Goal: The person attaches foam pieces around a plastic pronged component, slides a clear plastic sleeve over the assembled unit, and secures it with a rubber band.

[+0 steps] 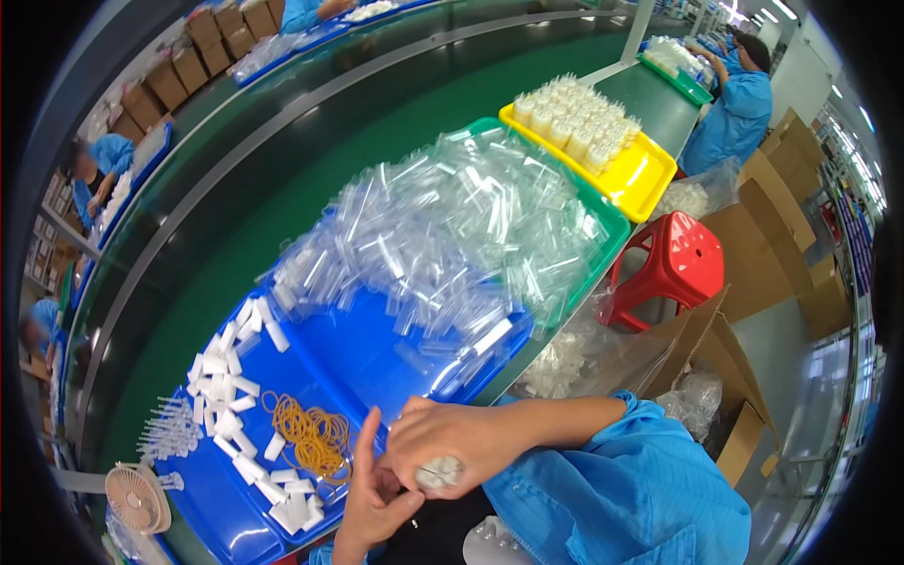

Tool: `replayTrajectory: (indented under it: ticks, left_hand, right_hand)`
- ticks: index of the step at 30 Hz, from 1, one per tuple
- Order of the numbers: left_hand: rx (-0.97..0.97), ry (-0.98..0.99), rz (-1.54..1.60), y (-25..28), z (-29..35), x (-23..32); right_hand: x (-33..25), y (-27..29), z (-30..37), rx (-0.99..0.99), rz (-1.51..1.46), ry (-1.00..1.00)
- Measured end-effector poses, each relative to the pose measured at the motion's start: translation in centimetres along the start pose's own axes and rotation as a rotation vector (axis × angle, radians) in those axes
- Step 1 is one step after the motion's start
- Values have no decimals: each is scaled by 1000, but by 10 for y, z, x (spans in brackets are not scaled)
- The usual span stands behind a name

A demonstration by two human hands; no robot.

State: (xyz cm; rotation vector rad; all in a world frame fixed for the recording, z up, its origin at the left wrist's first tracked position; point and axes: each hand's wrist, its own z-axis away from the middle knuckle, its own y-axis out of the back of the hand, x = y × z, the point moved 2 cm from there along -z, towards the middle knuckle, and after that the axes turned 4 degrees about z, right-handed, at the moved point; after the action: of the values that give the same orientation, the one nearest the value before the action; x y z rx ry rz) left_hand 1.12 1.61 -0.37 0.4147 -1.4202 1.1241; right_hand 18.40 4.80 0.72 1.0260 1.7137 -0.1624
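My right hand [457,438] is wrapped round a small bundle of translucent whitish tubes [440,473], whose ends show below the fingers. Close against it is my left hand [370,499], with its index finger stretched up and its thumb reaching to the bundle. Whether a band lies between the two hands I cannot make out. Just beyond the left hand, a heap of yellow-brown rubber bands [315,435] rests on a blue tray [202,508]. Short white cylinders [226,395] lie scattered along that tray.
Clear plastic tubes [414,235] are piled over a second blue tray [353,353] and a green tray [603,221]. A yellow tray [650,179] carries standing bundles. A small fan [137,497] stands at left. Right are a red stool [670,259] and cardboard boxes [753,235]; a co-worker [739,104] sits beyond.
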Motion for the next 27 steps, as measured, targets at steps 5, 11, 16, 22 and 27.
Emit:
replayTrajectory:
  ticks: [5,11,16,22,27]
  left_hand:
    - [273,-145,-27,-10,6,-2]
    - [329,-255,-24,29,26,1]
    - [434,-283,22,45,40,-4]
    - [552,-277,31,57,51,-7]
    - [770,-404,-46,66,66,-1]
  right_hand:
    - [-43,86,51,30,6,49]
    - [-8,215,143,1133,184,-392]
    - [39,287,222,1554,482,-592]
    - [69,295,247,1486,721,-945]
    - [73,289,239,1422,735,-1091]
